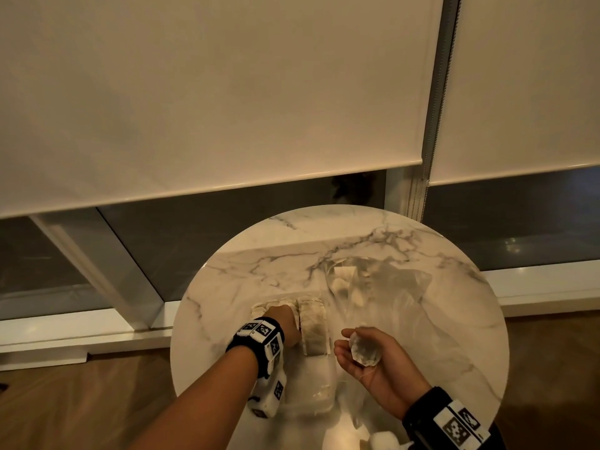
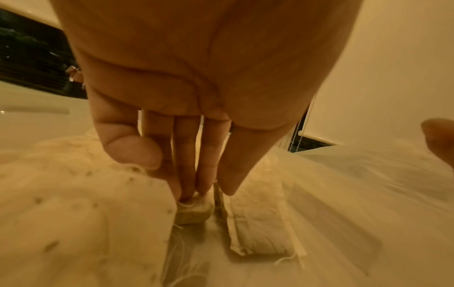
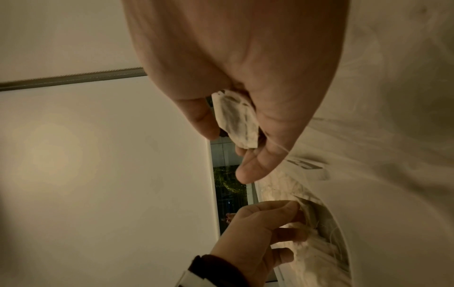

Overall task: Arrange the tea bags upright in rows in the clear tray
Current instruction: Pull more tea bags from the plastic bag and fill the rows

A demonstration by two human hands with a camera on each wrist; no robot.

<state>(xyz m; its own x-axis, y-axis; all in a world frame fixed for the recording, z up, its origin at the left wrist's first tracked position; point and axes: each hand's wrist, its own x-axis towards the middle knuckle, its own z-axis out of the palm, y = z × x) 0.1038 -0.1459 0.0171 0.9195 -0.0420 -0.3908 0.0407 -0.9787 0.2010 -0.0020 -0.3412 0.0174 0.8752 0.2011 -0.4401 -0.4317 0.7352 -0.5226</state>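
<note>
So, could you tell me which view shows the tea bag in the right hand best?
The right wrist view: the tea bag is close, seams and dark contents visible. The head view shows it small in the right hand. The left wrist view misses it.

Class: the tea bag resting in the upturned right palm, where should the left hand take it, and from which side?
Probably pinch the tea bag by its far edge, from above: it lies flat in the cupped right hand, underside covered, and an edge grip lets it hang upright.

Round marble tbl (image 1: 292,241) w/ clear tray (image 1: 319,380) front-centre, crumpled plastic bag (image 1: 393,280) just to its right.
</note>
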